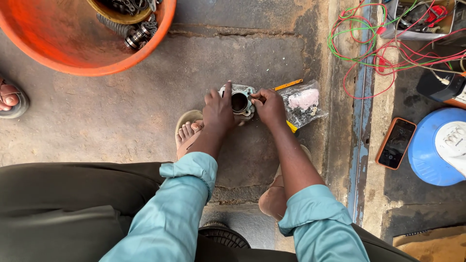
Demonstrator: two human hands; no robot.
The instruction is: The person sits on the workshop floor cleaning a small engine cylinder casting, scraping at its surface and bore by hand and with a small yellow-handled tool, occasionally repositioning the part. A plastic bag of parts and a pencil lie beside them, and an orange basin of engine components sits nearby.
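We look down from a head camera at a person crouched over a stained concrete floor (121,111), sleeves of a teal shirt rolled up. In the middle of the view, both hands meet at a small metal engine cylinder (240,101), a grey casting with a dark round bore facing up, resting on the floor just beyond a sandalled foot (188,132). The left hand (218,110) closes its grip on the left side of the cylinder, fingers curled over its rim, steadying it. The right hand (270,107) presses at the right edge of the cylinder with fingertips pinched together; whether it grips a small part or tool there we cannot tell. Just right of that hand lies a clear plastic bag (303,103) with something pink inside, and a yellow tool (290,85) shows partly from under it. Far left stands a large orange tub (73,43) holding a bowl of greasy metal parts. To the right, past a raised edge, sit a phone (396,143), a blue round device (437,150) and a tangle of red and green wires (374,43). Another person's foot (10,99) shows at the left edge. We judge the work to be midway: the bore is open and empty, with nothing fitted into it yet.
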